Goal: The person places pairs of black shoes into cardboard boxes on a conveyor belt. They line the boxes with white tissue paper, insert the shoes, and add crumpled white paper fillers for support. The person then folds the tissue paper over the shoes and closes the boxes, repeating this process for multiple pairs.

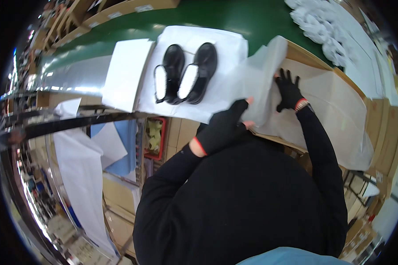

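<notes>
A pair of black boots (pixel 190 73) with white inserts stands on white paper (pixel 230 42) over the green table. To their right is a cardboard box (pixel 307 54) lined with thin white tissue paper (pixel 334 104), which folds up over its left side. My right hand (pixel 289 91), in a black glove, presses on the tissue inside the box with its fingers spread. At the box's near left corner is my left hand (pixel 225 123), in a black glove with bare fingertips. Its visible fingertips are apart and touch the tissue; its other fingers are hidden.
A stack of white paper sheets (pixel 126 73) lies left of the boots. A dark metal rail (pixel 75 119) runs below it at the left. Crumpled white paper (pixel 320 28) sits at the far right, and flattened cardboard (pixel 384 132) stands beyond the box. A red bin (pixel 155 138) is below.
</notes>
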Demonstrator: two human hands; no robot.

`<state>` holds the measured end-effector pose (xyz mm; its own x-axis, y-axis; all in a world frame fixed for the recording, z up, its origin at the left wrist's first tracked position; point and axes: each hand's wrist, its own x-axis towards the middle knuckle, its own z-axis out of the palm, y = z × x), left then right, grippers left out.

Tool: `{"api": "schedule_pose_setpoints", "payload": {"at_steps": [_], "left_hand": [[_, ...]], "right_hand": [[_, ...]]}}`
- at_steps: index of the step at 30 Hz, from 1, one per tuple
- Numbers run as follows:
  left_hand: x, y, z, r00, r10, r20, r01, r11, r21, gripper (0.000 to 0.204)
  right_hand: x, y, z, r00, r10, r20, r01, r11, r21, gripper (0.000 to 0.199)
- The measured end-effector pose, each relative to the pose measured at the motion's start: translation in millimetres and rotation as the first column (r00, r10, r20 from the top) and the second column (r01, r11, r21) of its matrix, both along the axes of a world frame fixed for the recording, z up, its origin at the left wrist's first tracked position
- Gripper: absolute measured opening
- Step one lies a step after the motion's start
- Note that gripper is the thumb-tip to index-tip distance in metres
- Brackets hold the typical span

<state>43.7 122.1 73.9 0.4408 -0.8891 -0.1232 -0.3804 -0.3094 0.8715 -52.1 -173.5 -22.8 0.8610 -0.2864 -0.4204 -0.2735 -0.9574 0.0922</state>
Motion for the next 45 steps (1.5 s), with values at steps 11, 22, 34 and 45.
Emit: {"api": "schedule_pose_setpoints", "payload": {"at_steps": [11, 22, 34, 45], "left_hand": [[116, 123, -66, 0.778, 0.535, 0.331, -0.481, 0.845, -0.233, 0.062], [168, 181, 45, 0.559, 0.653, -0.511, -0.812, 0.307, -0.496, 0.048], [68, 8, 67, 0.702, 0.128, -0.7, -0.424, 0.866, -0.267, 0.044], [2, -57, -13, 0.999, 0.009, -0.034, -0.012, 0.995, -0.099, 0.054]], "right_hand": [[-66, 32, 3, 0.987, 0.019, -0.157, -0.007, 0.997, 0.08, 0.118], [-81, 6, 65, 0.866, -0.253, 0.432, -0.049, 0.816, 0.577, 0.078], [11, 102, 178, 0.963, -0.262, 0.059, -0.033, 0.103, 0.994, 0.073], [-96, 27, 122, 0.316, -0.795, -0.518, -0.273, -0.599, 0.753, 0.047]]}}
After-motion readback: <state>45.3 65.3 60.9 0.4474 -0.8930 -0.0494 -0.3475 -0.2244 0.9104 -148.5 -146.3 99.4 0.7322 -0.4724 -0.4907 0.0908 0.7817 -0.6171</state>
